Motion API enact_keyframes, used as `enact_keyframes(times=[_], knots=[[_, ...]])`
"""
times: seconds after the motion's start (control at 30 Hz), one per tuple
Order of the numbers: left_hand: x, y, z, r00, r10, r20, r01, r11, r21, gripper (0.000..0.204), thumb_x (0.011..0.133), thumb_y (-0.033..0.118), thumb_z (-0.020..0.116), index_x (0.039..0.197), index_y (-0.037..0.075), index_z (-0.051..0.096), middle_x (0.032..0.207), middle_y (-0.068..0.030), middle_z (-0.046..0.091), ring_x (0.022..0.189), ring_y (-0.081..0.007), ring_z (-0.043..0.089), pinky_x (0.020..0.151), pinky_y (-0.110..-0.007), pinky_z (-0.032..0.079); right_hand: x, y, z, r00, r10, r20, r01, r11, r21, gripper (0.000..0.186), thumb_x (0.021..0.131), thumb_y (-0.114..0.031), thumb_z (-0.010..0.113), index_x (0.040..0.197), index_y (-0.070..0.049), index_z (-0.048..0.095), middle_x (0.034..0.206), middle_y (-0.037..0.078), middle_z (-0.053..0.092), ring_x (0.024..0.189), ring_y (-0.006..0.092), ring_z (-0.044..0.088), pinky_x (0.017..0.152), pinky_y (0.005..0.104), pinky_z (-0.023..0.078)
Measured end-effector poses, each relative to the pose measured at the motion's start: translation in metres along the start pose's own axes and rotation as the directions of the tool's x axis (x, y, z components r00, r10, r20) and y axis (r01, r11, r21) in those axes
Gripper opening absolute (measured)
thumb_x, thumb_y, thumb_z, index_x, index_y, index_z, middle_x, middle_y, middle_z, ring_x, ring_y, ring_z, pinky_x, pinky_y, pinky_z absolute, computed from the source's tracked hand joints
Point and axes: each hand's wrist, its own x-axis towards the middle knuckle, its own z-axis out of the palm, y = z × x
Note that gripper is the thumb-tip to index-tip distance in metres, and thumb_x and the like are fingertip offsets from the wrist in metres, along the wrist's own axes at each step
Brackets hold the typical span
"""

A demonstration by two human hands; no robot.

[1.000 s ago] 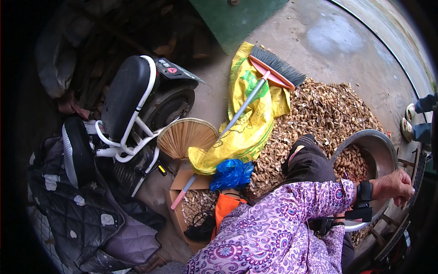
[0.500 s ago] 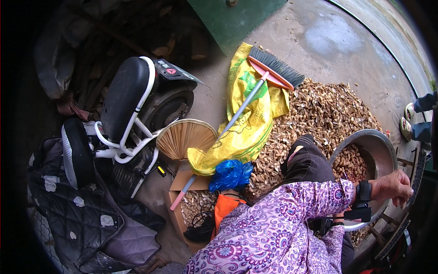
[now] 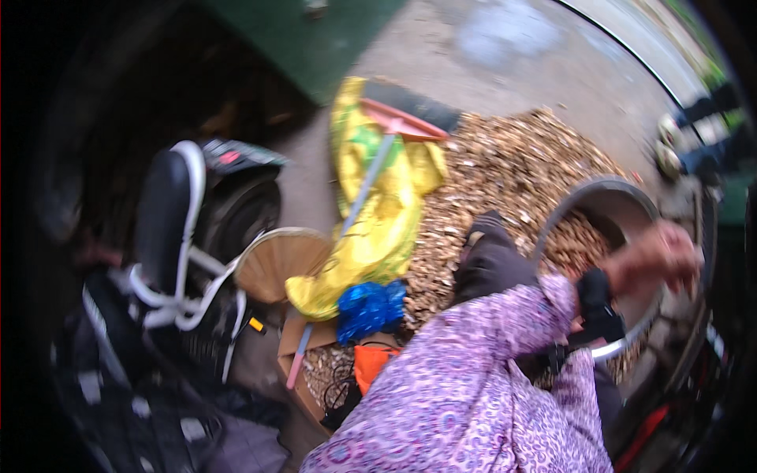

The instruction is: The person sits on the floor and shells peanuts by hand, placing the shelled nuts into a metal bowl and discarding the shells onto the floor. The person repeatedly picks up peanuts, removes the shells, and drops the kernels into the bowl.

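Observation:
My left hand is held over the right side of a metal basin, with a black band around its wrist. Motion blur smears its fingers, so their pose and any small thing in them are unclear. Unshelled peanuts lie inside the tilted-looking basin. My right arm, in a purple patterned sleeve, reaches toward the basin's near rim. Its hand is mostly hidden behind my left forearm and the dark wrist gear. A big heap of peanut shells spreads beyond my dark-trousered knee.
A yellow sack lies left of the shells under a broom. Nearby are a blue plastic bag, a cardboard box, a straw hat and a parked scooter. Another person's feet stand far right.
The whole view has shifted, so most things sit further left, and the picture is blurred. My left hand stays raised over the basin's right side. The bystander's legs show more.

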Motion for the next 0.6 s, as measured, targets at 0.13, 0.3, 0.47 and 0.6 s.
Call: enact_keyframes(times=[0.13, 0.3, 0.47, 0.6], knots=[[-0.012, 0.049, -0.018, 0.991, 0.131, -0.009, -0.131, 0.991, -0.003, 0.033, 0.086, 0.029, 0.041, 0.088, -0.001, 0.055, 0.077, -0.0147, 0.059, 0.077, -0.0231, 0.06, 0.065, -0.032, 0.05, -0.079, 0.043, -0.046, 0.968, 0.206, -0.146, -0.211, 0.977, -0.021, 0.033, 0.078, -0.035, 0.053, 0.086, -0.003, 0.061, 0.07, 0.01, 0.06, 0.064, 0.0203, 0.058, 0.062, 0.0317, 0.045], [-0.008, 0.058, -0.03, 0.99, 0.14, 0.012, -0.138, 0.985, -0.102, 0.042, 0.086, 0.035, 0.04, 0.087, -0.003, 0.057, 0.081, -0.0186, 0.06, 0.075, -0.0248, 0.06, 0.067, -0.035, 0.049, -0.1, 0.07, -0.067, 0.903, 0.413, -0.121, -0.401, 0.909, 0.112, 0.035, 0.078, -0.036, 0.052, 0.084, -0.003, 0.06, 0.067, 0.011, 0.059, 0.063, 0.0216, 0.057, 0.061, 0.0326, 0.043], [-0.015, 0.068, -0.023, 0.989, 0.146, -0.035, -0.15, 0.982, -0.115, 0.041, 0.087, 0.033, 0.039, 0.088, -0.003, 0.057, 0.081, -0.0192, 0.06, 0.07, -0.0243, 0.058, 0.069, -0.037, 0.046, -0.11, -0.009, -0.054, 0.928, 0.148, -0.343, -0.139, 0.989, 0.052, 0.032, 0.076, -0.031, 0.054, 0.086, -0.001, 0.061, 0.077, 0.014, 0.061, 0.074, 0.024, 0.058, 0.068, 0.0324, 0.044], [-0.015, 0.067, -0.027, 0.989, 0.14, -0.037, -0.144, 0.98, -0.136, 0.041, 0.087, 0.033, 0.038, 0.088, -0.003, 0.057, 0.081, -0.0193, 0.06, 0.071, -0.0251, 0.058, 0.069, -0.037, 0.046, -0.105, -0.019, -0.049, 0.97, 0.202, -0.139, -0.204, 0.979, 0.002, 0.033, 0.075, -0.028, 0.052, 0.096, -0.002, 0.058, 0.091, 0.015, 0.059, 0.087, 0.0262, 0.056, 0.078, 0.0325, 0.043]])
